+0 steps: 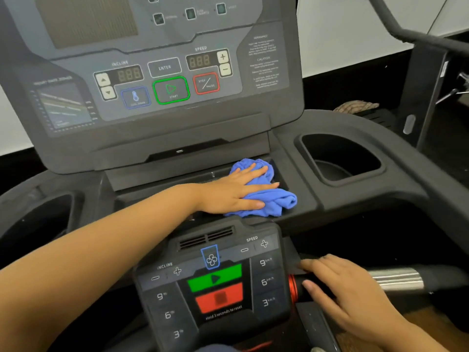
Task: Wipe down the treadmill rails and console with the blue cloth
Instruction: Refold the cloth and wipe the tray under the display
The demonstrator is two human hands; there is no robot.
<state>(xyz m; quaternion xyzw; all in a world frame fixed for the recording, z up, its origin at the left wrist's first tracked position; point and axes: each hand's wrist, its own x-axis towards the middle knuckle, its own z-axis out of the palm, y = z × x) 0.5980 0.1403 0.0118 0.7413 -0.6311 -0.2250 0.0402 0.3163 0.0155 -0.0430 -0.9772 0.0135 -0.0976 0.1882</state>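
A crumpled blue cloth (272, 199) lies in the shallow tray just under the treadmill's upright console (162, 80). My left hand (233, 191) presses flat on the cloth, fingers spread and pointing right. My right hand (340, 288) wraps over the black handlebar grip (302, 292) at the lower right, beside its red ring and the lower control panel (215, 288). A silver sensor section (396, 278) of the bar shows past my right hand.
Deep cup holders sit on both sides, the right cup holder (340, 158) and the left cup holder (38, 224). A black frame of another machine (431, 97) stands at the far right, against a white wall. A brownish rag (355, 106) lies behind the console shelf.
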